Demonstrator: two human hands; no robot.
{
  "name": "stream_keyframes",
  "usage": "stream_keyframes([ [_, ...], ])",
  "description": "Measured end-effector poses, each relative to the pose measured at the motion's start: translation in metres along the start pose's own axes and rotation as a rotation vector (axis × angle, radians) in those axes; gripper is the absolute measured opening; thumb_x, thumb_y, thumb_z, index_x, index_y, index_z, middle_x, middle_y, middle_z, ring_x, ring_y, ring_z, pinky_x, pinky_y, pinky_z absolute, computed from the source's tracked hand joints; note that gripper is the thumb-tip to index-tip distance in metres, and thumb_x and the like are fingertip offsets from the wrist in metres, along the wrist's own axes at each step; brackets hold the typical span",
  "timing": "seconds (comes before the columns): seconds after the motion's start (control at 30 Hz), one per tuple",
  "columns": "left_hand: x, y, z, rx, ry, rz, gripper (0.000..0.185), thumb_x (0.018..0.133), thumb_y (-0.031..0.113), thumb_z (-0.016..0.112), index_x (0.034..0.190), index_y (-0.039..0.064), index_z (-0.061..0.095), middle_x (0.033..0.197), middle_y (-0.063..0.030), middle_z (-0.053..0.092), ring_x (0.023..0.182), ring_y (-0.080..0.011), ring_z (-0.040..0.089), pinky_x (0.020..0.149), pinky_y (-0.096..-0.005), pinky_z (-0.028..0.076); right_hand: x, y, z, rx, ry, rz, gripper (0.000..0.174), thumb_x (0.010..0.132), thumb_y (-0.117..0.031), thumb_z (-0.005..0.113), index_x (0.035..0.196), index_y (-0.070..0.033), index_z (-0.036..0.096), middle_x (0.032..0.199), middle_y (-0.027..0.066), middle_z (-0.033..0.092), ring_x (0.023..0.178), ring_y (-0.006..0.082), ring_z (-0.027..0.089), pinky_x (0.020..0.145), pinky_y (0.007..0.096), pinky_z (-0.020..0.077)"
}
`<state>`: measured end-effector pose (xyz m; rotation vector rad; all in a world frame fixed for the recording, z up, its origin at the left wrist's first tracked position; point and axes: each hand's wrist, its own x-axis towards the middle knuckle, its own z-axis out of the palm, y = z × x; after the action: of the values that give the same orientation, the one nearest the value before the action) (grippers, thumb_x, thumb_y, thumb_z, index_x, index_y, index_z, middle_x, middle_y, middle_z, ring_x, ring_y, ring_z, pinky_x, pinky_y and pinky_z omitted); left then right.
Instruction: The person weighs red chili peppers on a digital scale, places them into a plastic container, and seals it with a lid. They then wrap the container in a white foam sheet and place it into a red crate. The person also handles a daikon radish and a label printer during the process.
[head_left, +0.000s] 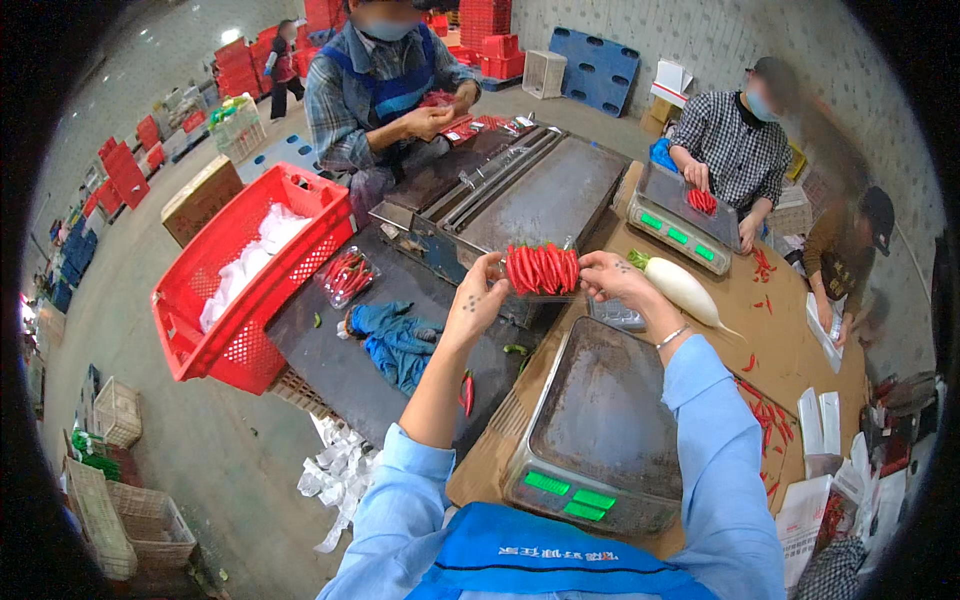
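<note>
Between my two hands is a clear tray of red chili peppers (541, 269), lined up side by side and raised over the near edge of the metal wrapping station (544, 202). My left hand (480, 296) grips its left end, and my right hand (611, 279) grips its right end. Below my right forearm sits a digital scale (607, 412) with a bare, stained metal platform and lit green displays. A white radish (686, 291) lies on the cardboard-covered table just right of my right hand. Left of my left hand are a blue cloth (394, 345) and a bagged pack of red chilies (348, 277).
A red plastic crate (255, 300) holding white bags stands at the left. Across the station, a person (390, 90) handles red packs. Another person (739, 142) touches chilies on a second scale (679, 225). Loose chilies (769, 424) lie along the right side.
</note>
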<state>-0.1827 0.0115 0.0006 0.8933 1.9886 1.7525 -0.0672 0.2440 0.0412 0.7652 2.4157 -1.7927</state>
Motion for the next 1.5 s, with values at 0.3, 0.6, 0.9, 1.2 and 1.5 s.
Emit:
stream_keyframes([
  [0.3,0.042,-0.007,0.001,-0.152,0.104,-0.100,0.055,0.083,0.004,0.053,0.136,-0.001,0.038,0.109,-0.0111,0.057,0.075,-0.0140,0.055,0.061,-0.0262,0.045,0.071,0.003,-0.008,0.145,0.054,-0.063,0.036,0.084,-0.007,0.060,0.119,0.002,0.055,0.077,0.0045,0.062,0.058,0.0093,0.053,0.048,0.0224,0.0421],
  [0.6,-0.009,0.007,-0.004,-0.108,0.153,0.033,0.042,0.083,0.007,0.058,0.124,0.001,0.051,0.120,-0.0100,0.051,0.086,-0.0140,0.057,0.072,-0.0271,0.050,0.074,0.069,-0.094,-0.713,0.429,-0.259,0.046,0.074,-0.019,0.070,0.116,-0.003,0.058,0.097,0.0153,0.067,0.090,0.0296,0.063,0.081,0.0373,0.0495],
  [0.9,-0.114,0.021,0.005,-0.102,0.028,0.046,0.026,0.088,0.009,0.058,0.114,0.004,0.059,0.124,-0.0089,0.050,0.094,-0.0142,0.058,0.075,-0.0256,0.049,0.066,0.139,-0.115,-1.136,0.288,-0.067,0.076,0.065,-0.026,0.081,0.132,-0.017,0.046,0.127,0.0097,0.049,0.115,0.0354,0.047,0.095,0.0460,0.0445],
  [1.2,-0.127,0.013,0.002,-0.040,0.120,0.031,0.025,0.085,0.001,0.057,0.110,0.001,0.059,0.120,-0.0100,0.052,0.088,-0.0137,0.059,0.074,-0.0248,0.049,0.082,0.142,-0.123,-0.922,0.216,-0.043,0.042,0.063,-0.019,0.079,0.098,-0.007,0.058,0.109,0.0177,0.055,0.103,0.0352,0.054,0.089,0.0402,0.0449],
  [1.5,-0.133,0.014,0.009,-0.014,0.087,0.008,0.023,0.085,0.002,0.059,0.108,0.000,0.061,0.117,-0.0099,0.054,0.089,-0.0138,0.059,0.071,-0.0251,0.049,0.067,0.159,-0.123,-1.002,0.249,-0.103,0.031,0.062,-0.015,0.081,0.080,-0.004,0.059,0.084,0.0148,0.063,0.086,0.0307,0.062,0.073,0.0385,0.0481],
])
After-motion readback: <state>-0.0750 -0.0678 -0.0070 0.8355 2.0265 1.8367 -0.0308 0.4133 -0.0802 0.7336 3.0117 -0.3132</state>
